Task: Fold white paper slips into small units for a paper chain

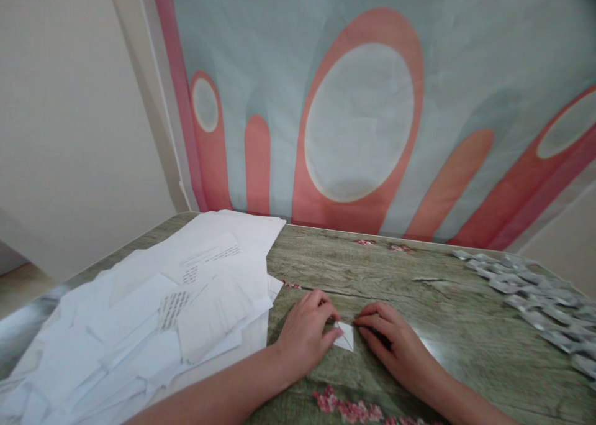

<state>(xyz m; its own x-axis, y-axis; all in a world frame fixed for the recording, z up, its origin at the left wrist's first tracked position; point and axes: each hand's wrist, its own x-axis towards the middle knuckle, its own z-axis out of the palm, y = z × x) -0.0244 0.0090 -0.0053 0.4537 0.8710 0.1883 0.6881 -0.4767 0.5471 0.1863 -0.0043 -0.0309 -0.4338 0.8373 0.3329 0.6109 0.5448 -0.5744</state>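
Note:
A small folded piece of white paper (345, 337) lies flat on the green wood-patterned table (437, 301), between my two hands. My left hand (307, 338) has its fingers curled and pinches the paper's left edge between thumb and fingertips. My right hand (395, 347) rests palm down to the right, its fingertips pressed together against the paper's right edge.
A loose heap of white paper sheets and strips (153, 325) covers the table's left side. Several small folded grey-white paper pieces (535, 294) lie scattered at the far right. A wall hanging with red and grey shapes (363, 114) rises behind the table.

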